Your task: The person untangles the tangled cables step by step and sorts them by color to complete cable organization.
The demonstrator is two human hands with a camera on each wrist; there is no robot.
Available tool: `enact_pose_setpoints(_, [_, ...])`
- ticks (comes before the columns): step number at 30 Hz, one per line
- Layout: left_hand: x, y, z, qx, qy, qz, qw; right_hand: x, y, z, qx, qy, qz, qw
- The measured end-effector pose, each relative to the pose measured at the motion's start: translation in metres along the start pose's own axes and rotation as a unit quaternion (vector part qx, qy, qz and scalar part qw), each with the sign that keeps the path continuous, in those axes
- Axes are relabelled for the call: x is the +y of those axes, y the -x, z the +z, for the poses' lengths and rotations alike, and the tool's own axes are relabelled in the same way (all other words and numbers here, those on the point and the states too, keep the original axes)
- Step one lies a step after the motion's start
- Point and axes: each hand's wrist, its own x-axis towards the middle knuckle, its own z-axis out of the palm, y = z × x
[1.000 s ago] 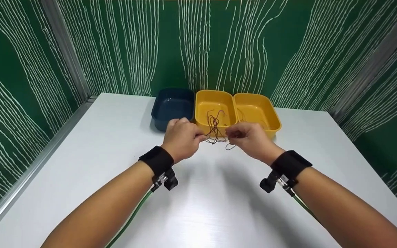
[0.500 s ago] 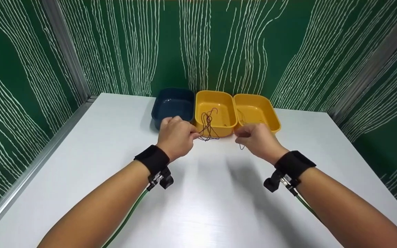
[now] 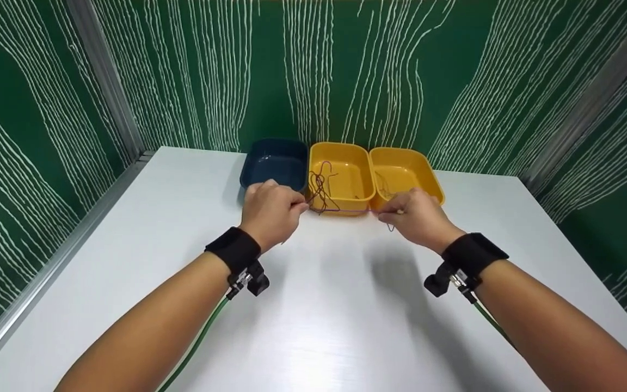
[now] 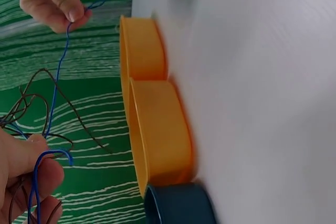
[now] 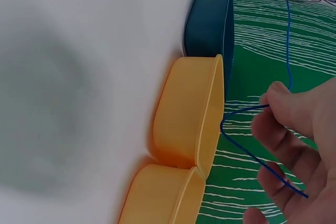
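My left hand [image 3: 272, 212] pinches a loose tangle of thin brown wire [image 4: 79, 116] with blue wire mixed into it. The tangle hangs beyond the fingertips, in front of the middle yellow bin [image 3: 349, 204]. From there one strand of blue wire [image 5: 288, 35] runs nearly straight across to my right hand [image 3: 418, 218], whose thumb and forefinger pinch it. Past those fingertips the blue wire's free end bends back towards the palm, as the right wrist view shows. Both hands are raised above the white table [image 3: 313, 305].
A second yellow bin [image 3: 436, 182] stands against the middle one on the right, with thin wire pieces inside. A dark blue bin [image 3: 248, 166] adjoins on the left. Green panels [image 3: 270, 71] with white lines close off the back and sides. Each wrist wears a cabled camera.
The hands have drawn apart, left hand leftward and right hand rightward. The tangle has travelled left with the left hand, and the blue strand between the hands now stretches straight.
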Motion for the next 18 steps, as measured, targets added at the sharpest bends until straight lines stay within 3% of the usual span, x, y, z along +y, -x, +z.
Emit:
enact_pose_setpoints(12, [-0.001, 0.000, -0.003, 0.022, 0.023, 0.003, 0.9995, 0.004, -0.001, -0.006, 0.033, 0.075, 0.012, 0.9965])
enact_pose_setpoints(18, [-0.012, 0.000, -0.011, 0.034, 0.011, -0.020, 0.9992, 0.018, 0.002, -0.021, 0.050, 0.083, 0.044, 0.9944])
